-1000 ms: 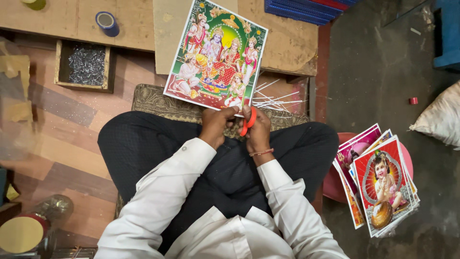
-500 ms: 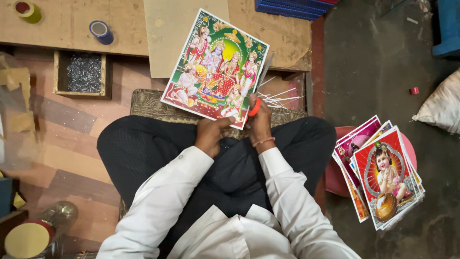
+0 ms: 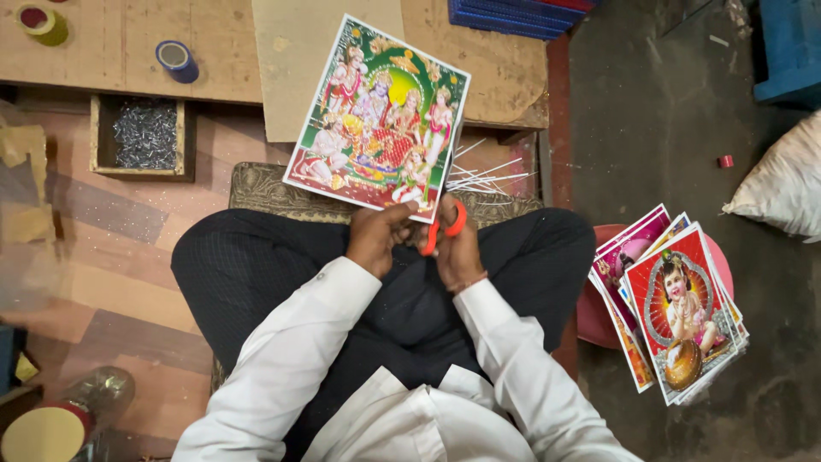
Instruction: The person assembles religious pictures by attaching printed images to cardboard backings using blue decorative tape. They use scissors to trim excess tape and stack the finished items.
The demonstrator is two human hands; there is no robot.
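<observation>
- Colourful picture print: held up over the person's lap, tilted, its lower edge at the hands, top corner toward the wooden board.
- Left hand: fingers closed on the print's lower edge, thumb on top; pinch grip, print sits between thumb & fingers.
- Right hand: just beside the left hand, at the print's lower right corner. Fingers curled thru the handles of red-handled scissors; clamped on the handles.
- Scissor blades: hidden behind the print/hand, cannot tell if apart or together.
- Thin white strips: fanned out just right of the print, behind the right hand, lying over the woven mat.
- Person sits cross-legged, dark trousers, white sleeves; hands meet over the lap centre.
- Stack of prints: to the person's right, on a red stool, well apart from the hands; top sheet red w/ a child figure.
- Small wooden box of metal bits: to the left, ahead of the knee, near the board's edge.
- Blue tape roll & yellow-green tape roll: on the board, far left, apart from each other.
- White sack: on the dark floor, far right.
</observation>
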